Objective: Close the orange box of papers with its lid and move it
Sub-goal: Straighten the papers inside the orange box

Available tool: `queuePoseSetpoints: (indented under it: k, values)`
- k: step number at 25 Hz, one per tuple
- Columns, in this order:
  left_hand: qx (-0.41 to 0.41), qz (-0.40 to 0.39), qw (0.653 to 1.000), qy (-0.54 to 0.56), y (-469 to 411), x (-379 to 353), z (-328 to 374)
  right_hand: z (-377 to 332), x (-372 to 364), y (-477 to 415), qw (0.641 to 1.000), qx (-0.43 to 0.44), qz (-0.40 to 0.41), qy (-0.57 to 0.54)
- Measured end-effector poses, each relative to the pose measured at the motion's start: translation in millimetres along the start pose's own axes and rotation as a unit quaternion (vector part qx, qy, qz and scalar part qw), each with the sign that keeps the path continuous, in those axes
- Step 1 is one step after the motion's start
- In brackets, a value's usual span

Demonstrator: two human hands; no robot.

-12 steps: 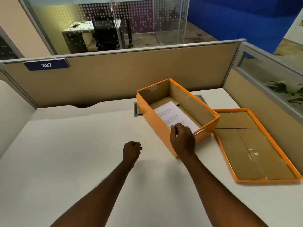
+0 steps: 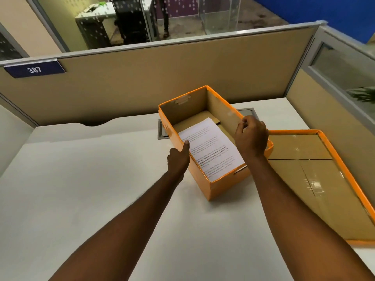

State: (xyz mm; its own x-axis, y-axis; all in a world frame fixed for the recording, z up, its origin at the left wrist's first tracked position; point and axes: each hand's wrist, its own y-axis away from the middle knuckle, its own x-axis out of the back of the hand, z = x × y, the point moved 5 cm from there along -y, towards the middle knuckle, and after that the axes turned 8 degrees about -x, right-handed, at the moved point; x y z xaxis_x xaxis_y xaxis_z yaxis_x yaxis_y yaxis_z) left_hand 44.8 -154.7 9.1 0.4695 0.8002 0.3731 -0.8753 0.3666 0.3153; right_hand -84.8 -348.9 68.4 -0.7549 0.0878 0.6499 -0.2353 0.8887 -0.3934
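Note:
An open orange box (image 2: 225, 184) stands on the white desk, with printed white papers (image 2: 211, 147) lying inside it. Its orange lid (image 2: 316, 179) lies upside down on the desk just right of the box, brown inside showing. My left hand (image 2: 178, 159) presses against the box's left wall, thumb on the rim. My right hand (image 2: 251, 136) rests on the box's right wall, fingers curled over the rim. Neither hand touches the lid.
Tan cubicle partitions (image 2: 142, 82) close off the desk at the back and right, one bearing a blue "387" tag (image 2: 34, 69). A grey cable hatch (image 2: 162, 132) sits in the desk behind the box. The white desk (image 2: 81, 189) stretches to the left and front.
My left hand has moved up from the desk to the box's left wall. My right hand has shifted from the near end of the box to its right wall.

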Motion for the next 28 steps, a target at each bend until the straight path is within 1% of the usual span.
queuePoseSetpoints:
  k: [3, 6, 8, 11, 13, 15, 16, 19, 21, 24, 28]
  values:
    - [0.013, 0.037, 0.999, -0.015, -12, -7, 5, 11, -10, -36, 0.998, -0.008, -0.035, 0.056]
    - [0.054, 0.044, 0.998, 0.009, -25, -14, 5, 20, -31, -69, 0.986, -0.017, -0.130, 0.106]
    - [0.077, 0.042, 0.996, 0.020, -31, -20, 4, 25, -51, -85, 0.969, -0.022, -0.208, 0.131]
    - [0.091, 0.032, 0.995, 0.036, -39, -26, 3, 30, -76, -99, 0.942, -0.040, -0.306, 0.132]
    - [0.105, 0.026, 0.993, 0.045, -43, -30, 0, 36, -89, -103, 0.922, -0.055, -0.357, 0.137]
    - [0.113, 0.011, 0.992, 0.050, -46, -34, -3, 43, -99, -101, 0.903, -0.053, -0.398, 0.153]
    - [0.111, 0.003, 0.992, 0.053, -48, -35, -4, 46, -104, -99, 0.897, -0.051, -0.416, 0.143]
    - [0.080, -0.004, 0.995, 0.052, -52, -33, -7, 46, -109, -93, 0.894, -0.061, -0.438, 0.076]
    - [0.071, 0.006, 0.996, 0.053, -50, -28, -7, 44, -105, -87, 0.894, -0.066, -0.438, 0.067]
    - [0.062, 0.023, 0.996, 0.052, -46, -11, -9, 40, -98, -68, 0.903, -0.080, -0.418, 0.054]
    - [0.043, 0.032, 0.998, 0.019, -33, 38, -9, 15, -77, -28, 0.919, -0.097, -0.382, 0.025]
